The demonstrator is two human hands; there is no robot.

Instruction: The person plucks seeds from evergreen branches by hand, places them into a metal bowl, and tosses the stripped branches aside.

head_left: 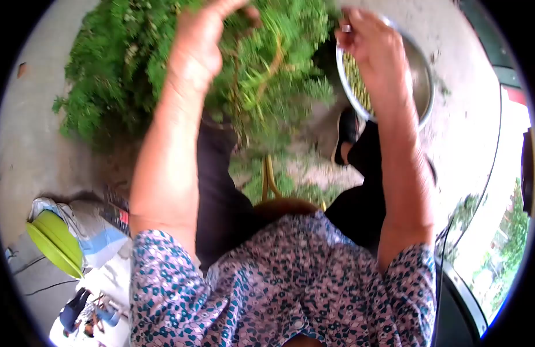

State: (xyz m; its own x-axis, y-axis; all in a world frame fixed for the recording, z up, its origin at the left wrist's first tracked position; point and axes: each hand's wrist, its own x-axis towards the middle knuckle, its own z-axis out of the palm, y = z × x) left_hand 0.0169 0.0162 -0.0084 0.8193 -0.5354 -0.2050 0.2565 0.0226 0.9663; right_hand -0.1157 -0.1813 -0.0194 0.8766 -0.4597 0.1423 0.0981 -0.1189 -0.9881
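Observation:
My left hand [205, 36] is over a big heap of feathery green plants [120, 66], its visible fingers apart. Some of its fingertips run out at the top edge, and the view is blurred there. Over the near side of a round metal basin [430, 95], my right hand [371, 40] has its fingers curled together, with a ring on one. Whatever they may pinch is too small or hidden to make out. Small yellow-green pieces [355, 81] lie in the basin's left part; my right forearm covers some of it.
Between my legs is a seat with a yellowish frame [269, 176]. A dark shoe [347, 136] rests by the basin. Leaf scraps litter the concrete floor [313, 133]. A lime-green tub [56, 246] and a sack [96, 228] stand left; people [76, 312] are farther off.

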